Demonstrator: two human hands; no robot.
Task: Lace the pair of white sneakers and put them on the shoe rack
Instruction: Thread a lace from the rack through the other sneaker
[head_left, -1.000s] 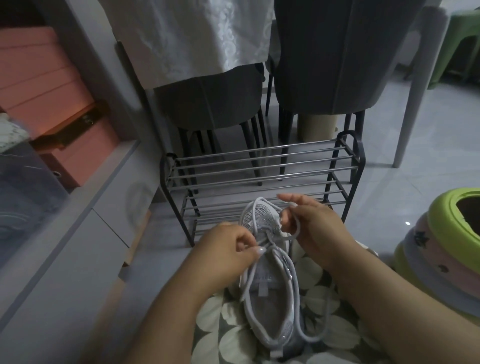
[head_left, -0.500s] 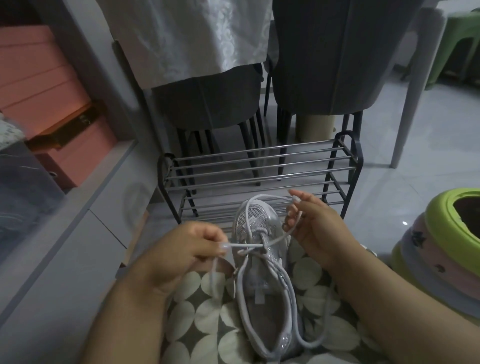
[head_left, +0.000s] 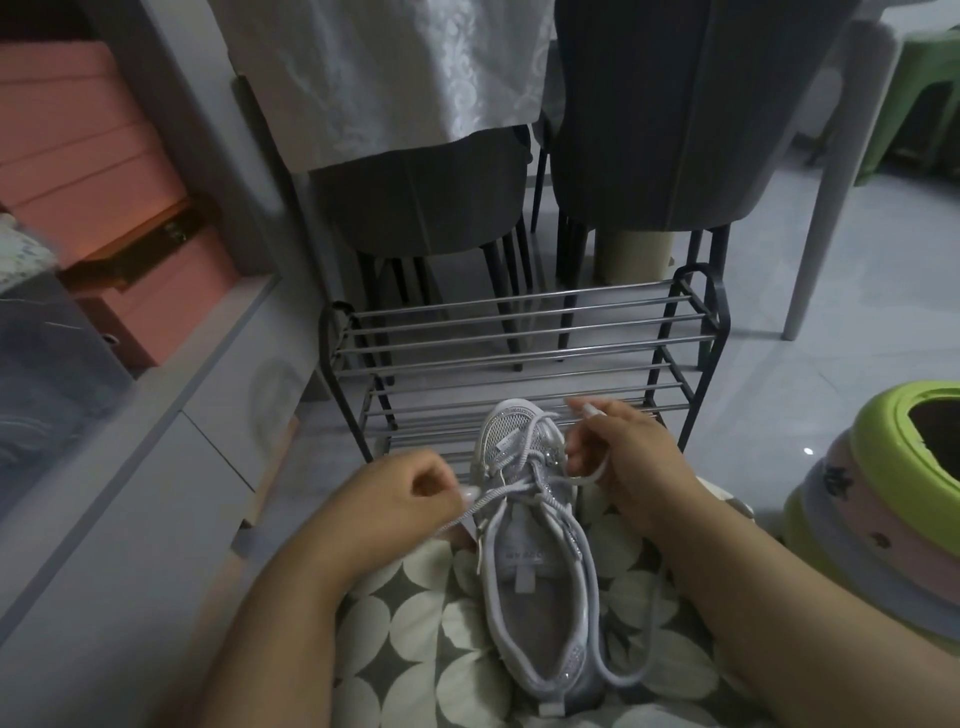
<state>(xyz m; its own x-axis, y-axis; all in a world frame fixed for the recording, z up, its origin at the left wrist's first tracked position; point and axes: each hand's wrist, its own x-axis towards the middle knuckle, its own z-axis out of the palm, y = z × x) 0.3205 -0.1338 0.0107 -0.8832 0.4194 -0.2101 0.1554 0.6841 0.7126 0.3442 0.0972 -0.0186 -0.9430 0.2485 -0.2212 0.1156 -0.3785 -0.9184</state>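
Pink storage boxes are stacked at the far left, above a pale cabinet. Next to the right, the left hand is seen with its fingers curled together, and one end of the white lace is pinched between fingertips and thumb and drawn out taut to the left of the shoe. A single white sneaker is laid on a lap covered in grey cloth with cream petals, toe pointed away towards the shoe rack, which is stood on the floor just beyond it. The lace is threaded through the eyelets nearest the toe, and a long loop is trailed beside the heel. At the sneaker's right, the other lace end is pinched in the curled fingers of the right hand, its tip raised above the knuckles. A green, pink and grey stack of stools is set at the far right.
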